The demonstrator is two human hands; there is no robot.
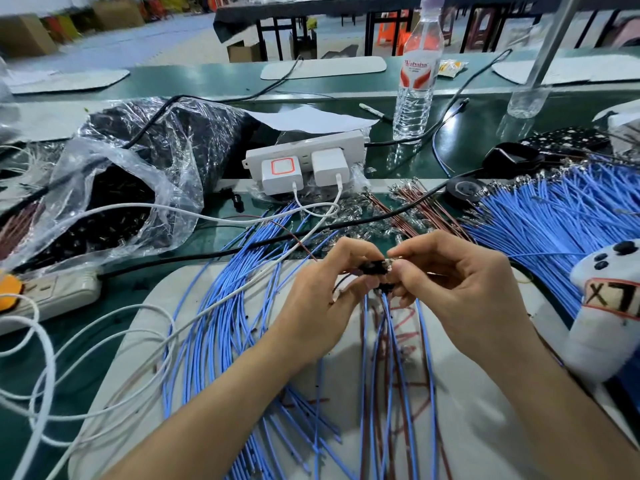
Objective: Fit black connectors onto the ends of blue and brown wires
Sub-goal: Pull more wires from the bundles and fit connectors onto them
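My left hand [323, 292] pinches a small black connector [374, 267] between thumb and fingers above the white mat. My right hand [453, 282] faces it, its thumb and forefinger pinching a wire's metal terminal [392, 262] right at the connector's end. Blue and brown wires [388, 341] hang down from between both hands, and a second black connector [385, 287] sits just below the first. A fan of loose blue wires [221, 306] lies left of my hands. A big bundle of blue wires [554, 220] lies at the right, brown wires [415, 213] behind my hands.
A clear plastic bag of black connectors [114, 202] lies at the left. A white power strip with two chargers [304, 161] stands behind, its white cables crossing the wires. A water bottle [417, 81], another power strip [55, 289] and a white plush toy [606, 306] surround the mat.
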